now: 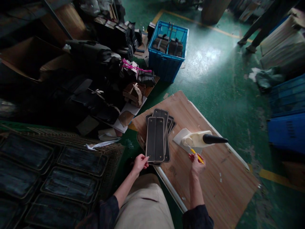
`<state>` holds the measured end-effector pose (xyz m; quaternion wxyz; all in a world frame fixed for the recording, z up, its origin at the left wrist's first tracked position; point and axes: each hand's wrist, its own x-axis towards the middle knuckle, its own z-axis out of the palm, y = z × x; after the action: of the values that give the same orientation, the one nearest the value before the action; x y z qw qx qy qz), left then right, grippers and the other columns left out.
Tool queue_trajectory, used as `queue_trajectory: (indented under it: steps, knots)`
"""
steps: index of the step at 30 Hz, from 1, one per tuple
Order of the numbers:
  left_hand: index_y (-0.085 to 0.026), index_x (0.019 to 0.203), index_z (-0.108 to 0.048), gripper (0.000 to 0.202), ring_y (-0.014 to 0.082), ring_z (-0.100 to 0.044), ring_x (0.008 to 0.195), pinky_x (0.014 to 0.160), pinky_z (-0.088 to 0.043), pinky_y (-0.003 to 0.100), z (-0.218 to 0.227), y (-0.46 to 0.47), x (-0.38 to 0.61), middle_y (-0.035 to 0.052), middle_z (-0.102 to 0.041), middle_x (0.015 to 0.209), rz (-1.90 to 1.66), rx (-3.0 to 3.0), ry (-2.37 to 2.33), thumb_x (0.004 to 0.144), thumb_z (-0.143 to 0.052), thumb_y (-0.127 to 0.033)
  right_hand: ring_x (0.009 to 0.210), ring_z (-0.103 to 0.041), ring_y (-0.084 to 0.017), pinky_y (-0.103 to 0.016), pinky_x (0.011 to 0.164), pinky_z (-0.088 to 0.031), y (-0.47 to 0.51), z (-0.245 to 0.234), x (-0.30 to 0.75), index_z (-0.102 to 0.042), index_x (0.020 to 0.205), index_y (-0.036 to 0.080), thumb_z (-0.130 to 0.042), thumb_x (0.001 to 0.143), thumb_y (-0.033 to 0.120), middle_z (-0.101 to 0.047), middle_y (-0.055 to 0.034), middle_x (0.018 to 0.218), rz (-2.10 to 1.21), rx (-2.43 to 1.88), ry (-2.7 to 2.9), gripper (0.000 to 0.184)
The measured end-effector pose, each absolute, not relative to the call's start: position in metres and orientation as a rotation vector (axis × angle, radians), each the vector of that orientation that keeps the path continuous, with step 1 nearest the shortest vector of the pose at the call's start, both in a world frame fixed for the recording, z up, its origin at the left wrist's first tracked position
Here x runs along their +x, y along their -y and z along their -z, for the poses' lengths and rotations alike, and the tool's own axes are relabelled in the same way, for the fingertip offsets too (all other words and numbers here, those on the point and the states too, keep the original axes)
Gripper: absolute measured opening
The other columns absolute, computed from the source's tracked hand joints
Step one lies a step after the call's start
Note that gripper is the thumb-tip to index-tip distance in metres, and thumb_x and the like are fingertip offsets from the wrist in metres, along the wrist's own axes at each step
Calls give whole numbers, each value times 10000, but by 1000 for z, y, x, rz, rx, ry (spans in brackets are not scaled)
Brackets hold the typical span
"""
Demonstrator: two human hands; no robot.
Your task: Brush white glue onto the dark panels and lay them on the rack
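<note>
My left hand (140, 163) pinches the near left corner of the top black panel (155, 138), a long rounded rectangle with a pale edge, a centre seam and small corner holes. That panel lies on a fanned stack of similar black panels (161, 113) at the table's left edge. In my right hand (197, 164) is a thin brush with a yellow handle (200, 158). Its tip meets the round opening of a cream bottle (201, 138) with a black cone nozzle, lying on its side on a white sheet (179, 137). The bottle's contents are hidden.
The wooden table (228, 181) has a white edge strip. Beyond it stands a blue crate (160, 68) holding dark bundles. Tied stacks (134, 93) crowd the left, above a rack of dark panels (70, 183). A person's legs (256, 35) show far right, near blue crates (288, 130).
</note>
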<state>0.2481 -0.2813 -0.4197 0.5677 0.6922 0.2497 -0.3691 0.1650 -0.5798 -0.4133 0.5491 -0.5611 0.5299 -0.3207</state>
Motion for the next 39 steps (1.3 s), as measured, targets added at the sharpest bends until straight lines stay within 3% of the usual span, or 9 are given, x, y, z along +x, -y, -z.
queue_trajectory:
  steps: [11, 15, 18, 22, 28, 34, 39]
  knots:
    - [-151, 734, -505, 377, 112, -614, 451, 380, -420, 147, 429, 277, 244, 10, -625, 561, 874, 1590, -582, 706, -757, -430, 567, -696, -213, -353, 590, -618, 585, 412, 172, -563, 689, 155, -772, 598, 540, -668, -24, 572, 753, -1065, -1274, 448]
    - [-140, 748, -517, 339, 114, -619, 459, 388, -429, 154, 430, 276, 245, 17, -633, 573, 885, 1576, -572, 743, -731, -403, 534, -681, -172, -270, 528, -592, 573, 399, 153, -564, 738, 161, -820, 560, 466, -663, 16, 565, 751, -1066, -1295, 436]
    - [-143, 748, -507, 311, 108, -615, 455, 383, -417, 147, 429, 276, 246, 9, -628, 564, 893, 1570, -575, 770, -708, -379, 597, -696, -162, -248, 565, -589, 556, 378, 151, -615, 897, 156, -829, 602, 403, -696, 8, 652, 702, -1119, -1250, 440]
    - [-146, 757, -503, 260, 103, -617, 461, 387, -417, 144, 424, 276, 247, 7, -637, 576, 903, 1553, -581, 804, -674, -336, 767, -704, -182, -307, 712, -595, 536, 348, 196, -636, 1105, 154, -734, 766, 399, -716, -54, 863, 482, -1444, -947, 429]
    - [-156, 750, -485, 233, 90, -591, 423, 374, -394, 143, 426, 274, 246, -11, -622, 559, 914, 1518, -620, 818, -655, -302, 796, -636, -157, -294, 721, -527, 518, 333, 293, -661, 1096, 220, -508, 942, 370, -648, -51, 963, 227, -2187, -293, 264]
    - [-165, 714, -464, 246, 84, -565, 396, 364, -375, 145, 432, 273, 246, -29, -593, 522, 893, 1484, -629, 816, -649, -291, 775, -618, -140, -229, 626, -438, 518, 347, 337, -629, 1176, 250, -429, 973, 262, -619, -54, 1044, 132, -2572, 31, 285]
    - [-166, 726, -469, 230, 88, -572, 408, 372, -382, 151, 431, 271, 246, -27, -595, 532, 877, 1448, -634, 821, -643, -283, 763, -616, -145, -231, 600, -412, 519, 358, 347, -637, 1161, 246, -419, 974, 259, -621, -53, 1045, 124, -2686, 70, 287]
